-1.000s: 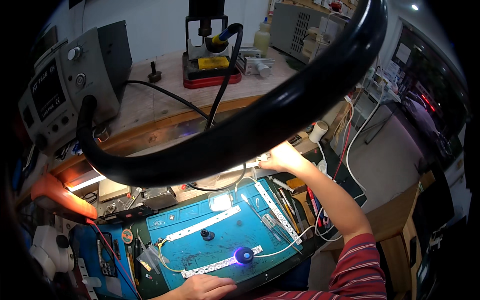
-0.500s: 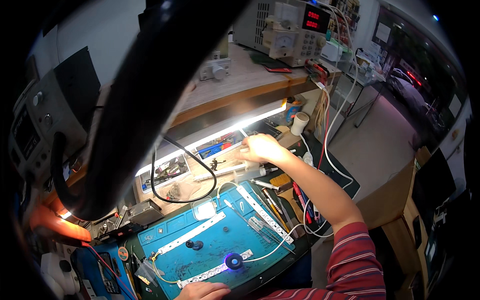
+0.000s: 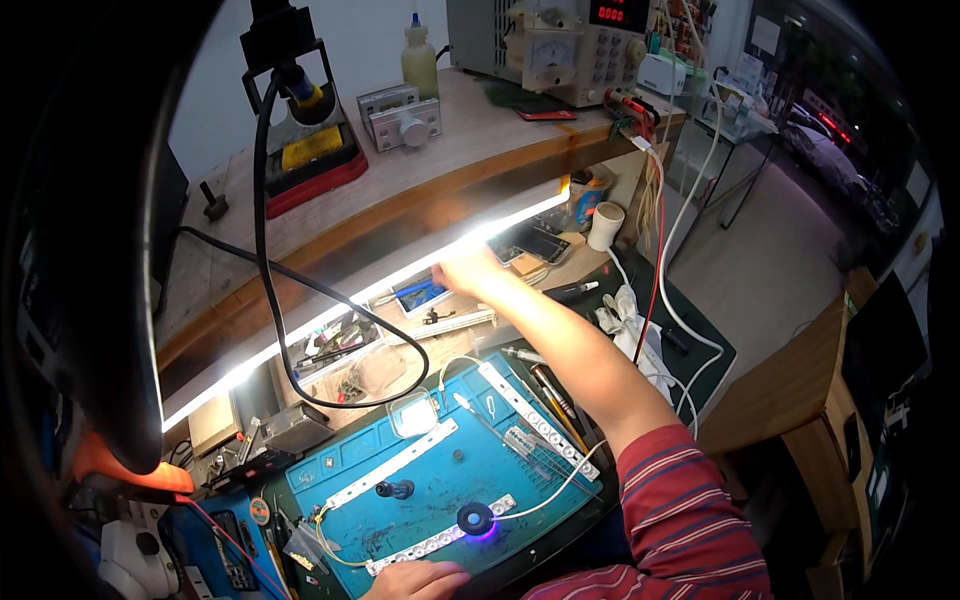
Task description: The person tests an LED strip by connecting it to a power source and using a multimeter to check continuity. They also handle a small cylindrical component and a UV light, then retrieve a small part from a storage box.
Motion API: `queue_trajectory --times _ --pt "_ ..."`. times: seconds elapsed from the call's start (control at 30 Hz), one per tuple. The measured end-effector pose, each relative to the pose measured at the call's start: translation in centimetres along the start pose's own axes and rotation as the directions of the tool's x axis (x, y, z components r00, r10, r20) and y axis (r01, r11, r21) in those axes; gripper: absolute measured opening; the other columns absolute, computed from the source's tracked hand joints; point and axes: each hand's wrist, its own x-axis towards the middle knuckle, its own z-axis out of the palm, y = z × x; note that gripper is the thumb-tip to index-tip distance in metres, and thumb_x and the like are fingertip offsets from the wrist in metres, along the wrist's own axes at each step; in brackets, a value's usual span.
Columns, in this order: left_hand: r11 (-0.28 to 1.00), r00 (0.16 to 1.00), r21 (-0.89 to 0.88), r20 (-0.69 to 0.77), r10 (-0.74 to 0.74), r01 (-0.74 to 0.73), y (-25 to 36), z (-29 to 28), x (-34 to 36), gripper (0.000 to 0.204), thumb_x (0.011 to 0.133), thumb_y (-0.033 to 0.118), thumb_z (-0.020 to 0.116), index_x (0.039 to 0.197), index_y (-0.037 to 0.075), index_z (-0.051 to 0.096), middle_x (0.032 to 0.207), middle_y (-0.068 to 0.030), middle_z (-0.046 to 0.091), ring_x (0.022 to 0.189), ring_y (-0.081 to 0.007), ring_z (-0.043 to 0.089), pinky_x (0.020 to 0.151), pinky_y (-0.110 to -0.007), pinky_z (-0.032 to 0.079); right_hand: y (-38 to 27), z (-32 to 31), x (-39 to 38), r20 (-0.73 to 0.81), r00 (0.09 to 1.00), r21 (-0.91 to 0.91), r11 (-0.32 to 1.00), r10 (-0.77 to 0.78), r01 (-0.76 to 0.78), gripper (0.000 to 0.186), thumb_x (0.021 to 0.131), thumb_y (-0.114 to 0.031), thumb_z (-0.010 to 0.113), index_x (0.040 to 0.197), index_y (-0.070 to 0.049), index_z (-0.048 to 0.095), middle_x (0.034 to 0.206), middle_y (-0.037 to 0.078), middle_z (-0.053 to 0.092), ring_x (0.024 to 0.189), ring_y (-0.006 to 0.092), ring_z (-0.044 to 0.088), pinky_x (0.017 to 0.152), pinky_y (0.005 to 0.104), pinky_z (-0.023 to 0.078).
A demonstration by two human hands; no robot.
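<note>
Your right hand (image 3: 465, 272) reaches across the mat (image 3: 430, 500) to the bench's (image 3: 455, 345) far side, in under the shelf (image 3: 400, 178), its fingers at a blue tool (image 3: 420, 297) in a tray there; glare washes them out, so I cannot tell whether they grasp anything. The tube (image 3: 520, 215) along the shelf's underside probably sits there to light what is stored back there. Your left hand (image 3: 418, 580) rests at the mat's near edge, just beside the near strip (image 3: 420, 546); its palm is hidden, so I cannot tell if it grips, though the pose looks more like propping your lean. That strip runs along the near edge, with a glowing puck (image 3: 476, 518) on its right part, the white cable (image 3: 560, 495) leading off rightward, perhaps to stay out of the middle. The far strip (image 3: 392, 464) lies toward the far left corner, joined by wires (image 3: 319, 530) too short to allow much spreading; the right strip (image 3: 535, 420) follows the right edge, likely parked aside.
</note>
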Motion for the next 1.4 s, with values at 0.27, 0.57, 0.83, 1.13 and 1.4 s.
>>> queue_trajectory --times 0.27,0.57,0.83,1.13,1.4 --pt "1.000 0.999 -0.006 0.017 -0.031 0.031 0.1 -0.1 0.5 0.029 0.083 -0.003 0.070 0.110 0.006 0.074 0.109 -0.0137 0.071 0.089 -0.0310 0.072 0.073 -0.040 0.060 1.0 -0.7 0.7 -0.170 0.984 -0.062 0.997 -0.056 0.046 0.023 0.084 -0.008 0.073 0.107 -0.004 0.075 0.100 0.019 0.075 0.096 0.0364 0.074 0.084 0.0456 0.059" --pt "0.999 0.995 0.044 0.096 0.020 -0.025 -1.2 0.1 0.9 0.025 0.080 0.002 0.076 0.103 0.011 0.076 0.097 -0.0040 0.075 0.071 -0.0204 0.073 0.057 -0.032 0.058 2.0 1.2 1.0 -0.107 0.994 -0.025 0.999 0.023 -0.026 0.015 0.088 -0.013 0.069 0.095 -0.006 0.081 0.094 0.015 0.078 0.090 0.0342 0.076 0.082 0.0430 0.060" --pt "0.999 0.998 0.043 0.070 -0.004 0.001 -0.8 0.0 0.8 0.027 0.081 0.000 0.074 0.106 0.009 0.075 0.101 -0.0078 0.073 0.078 -0.0250 0.072 0.064 -0.035 0.059 4.1 0.3 -0.1 -0.225 0.959 -0.219 0.968 -0.170 0.120 0.018 0.087 -0.018 0.068 0.092 -0.006 0.080 0.089 0.016 0.077 0.086 0.0326 0.076 0.075 0.0443 0.060" --pt "0.998 0.998 0.027 0.042 -0.050 0.049 -0.3 0.8 -0.6 0.031 0.083 -0.003 0.070 0.112 0.007 0.074 0.110 -0.0153 0.071 0.095 -0.0344 0.072 0.079 -0.041 0.060 3.6 -1.6 -2.8 -0.195 0.941 -0.181 0.933 0.275 -0.310 0.034 0.091 -0.039 0.074 0.108 -0.010 0.077 0.108 0.015 0.076 0.111 0.0327 0.070 0.094 0.0457 0.055" --pt "0.997 0.998 0.075 0.064 -0.011 0.006 -1.0 0.7 0.3 0.026 0.080 0.000 0.074 0.105 0.009 0.076 0.101 -0.0080 0.074 0.078 -0.0263 0.073 0.066 -0.036 0.059 9.8 -6.4 -7.3 0.135 0.811 -0.168 0.819 0.570 -0.548 0.079 0.076 -0.057 0.084 0.137 -0.011 0.066 0.144 0.015 0.062 0.136 0.0346 0.056 0.108 0.0466 0.050"
